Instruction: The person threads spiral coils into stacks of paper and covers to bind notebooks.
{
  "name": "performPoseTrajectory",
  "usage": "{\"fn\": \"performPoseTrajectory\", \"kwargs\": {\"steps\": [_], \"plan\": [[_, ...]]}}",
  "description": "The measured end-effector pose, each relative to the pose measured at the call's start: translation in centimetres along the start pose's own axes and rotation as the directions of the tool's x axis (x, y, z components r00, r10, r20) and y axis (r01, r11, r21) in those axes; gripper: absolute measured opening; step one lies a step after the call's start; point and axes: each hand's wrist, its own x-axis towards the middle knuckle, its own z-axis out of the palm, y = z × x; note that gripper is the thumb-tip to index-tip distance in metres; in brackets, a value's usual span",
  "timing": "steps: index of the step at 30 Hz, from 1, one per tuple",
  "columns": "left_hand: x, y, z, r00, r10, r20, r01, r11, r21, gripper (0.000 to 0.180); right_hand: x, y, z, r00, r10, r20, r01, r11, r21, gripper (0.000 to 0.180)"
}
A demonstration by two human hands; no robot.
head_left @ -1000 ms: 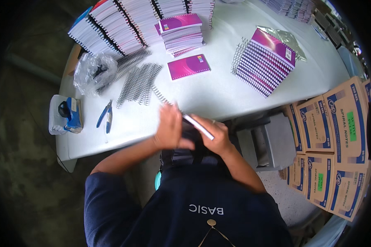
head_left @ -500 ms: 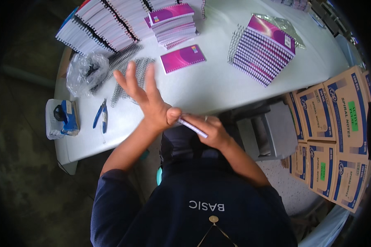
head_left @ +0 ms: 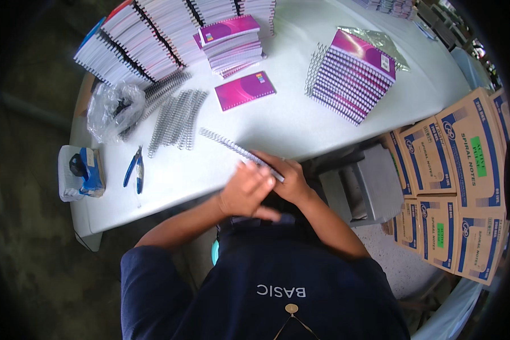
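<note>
Held edge-up in my right hand (head_left: 289,177) is a thin spiral notebook (head_left: 279,177), its bound edge facing up. A metal spiral coil (head_left: 224,140) runs along that edge and sticks out past it toward the upper left. My left hand (head_left: 246,191), somewhat blurred, lies against the near side of the notebook with its thumb apart and fingers loosely stretched. On the table in front of my hands lies a single purple notebook cover (head_left: 245,90), with punched holes along its near edge.
Loose coils (head_left: 178,119) lie left of the cover, near a plastic bag (head_left: 110,113) and blue-handled cutters (head_left: 134,170). Beyond are a stack of unbound purple notebooks (head_left: 232,48) and a bound stack (head_left: 354,85). Brown cartons (head_left: 473,153) stand at right, beside a grey stool (head_left: 374,184).
My left hand has come down from its raised, spread position to the notebook. The coil now shows protruding to the upper left. The view has shifted slightly.
</note>
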Motion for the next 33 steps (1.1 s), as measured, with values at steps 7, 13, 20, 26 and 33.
{"fn": "performPoseTrajectory", "kwargs": {"steps": [7,13,20,26,33], "plan": [[-2.3,2.4,1.0,0.941,-0.192,0.278,0.219,0.974,-0.066,0.110,0.7,-0.1,0.4,0.977,0.205,0.059,-0.213,0.945,0.250,0.036],[5.3,1.4,-2.2,0.947,-0.231,0.225,0.198,0.967,0.160,0.051,0.3,1.7,-0.6,0.911,0.360,0.202,-0.404,0.878,0.257,0.026],[10.4,1.1,-4.0,0.887,-0.368,0.280,0.363,0.929,0.072,0.034,1.6,0.7,-1.5,0.875,0.400,0.272,-0.481,0.784,0.393,0.026],[11.6,0.1,-5.6,0.790,-0.269,0.551,0.286,0.957,0.056,0.027,1.6,0.8,-1.3,0.884,0.401,0.238,-0.456,0.850,0.262,0.025],[11.2,0.3,-4.7,0.846,-0.258,0.467,0.276,0.961,0.031,0.021,1.7,0.6,-1.5,0.855,0.457,0.244,-0.507,0.836,0.212,0.020]]}}
